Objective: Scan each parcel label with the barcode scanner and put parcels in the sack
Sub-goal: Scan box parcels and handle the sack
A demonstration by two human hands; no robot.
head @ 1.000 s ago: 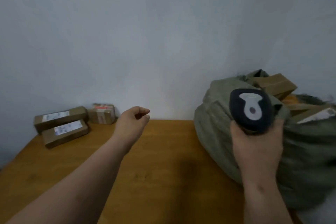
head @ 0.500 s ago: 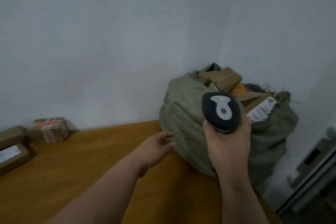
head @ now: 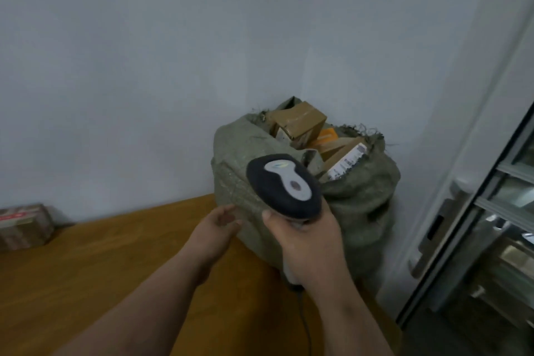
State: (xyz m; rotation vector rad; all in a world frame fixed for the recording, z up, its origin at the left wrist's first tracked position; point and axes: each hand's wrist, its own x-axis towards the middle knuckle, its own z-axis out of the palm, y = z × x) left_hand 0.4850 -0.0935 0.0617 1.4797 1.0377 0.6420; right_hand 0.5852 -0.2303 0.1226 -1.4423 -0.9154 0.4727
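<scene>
1. Risk: the grey-green woven sack (head: 361,205) stands at the far right corner of the brown wooden table (head: 86,269), stuffed past its mouth. The brown cardboard parcel (head: 300,120) on top sits proud of the rim; I judge a shove on the sack wall could tip it out.
2. Risk: the sack bulges toward the table edge, so pulling it could send it over the side.
3. Risk: the taped brown box (head: 23,225) at far left is well apart from me and, by my guess, unscanned. Easy to miss.
4. My right hand (head: 309,243) is wrapped round the handle of the dark blue and grey handheld barcode scanner (head: 284,185), head up, in front of the sack.
5. My left hand (head: 215,228) holds nothing, fingers loosely spread, tips at or just beside the sack's lower wall; contact unclear.
</scene>
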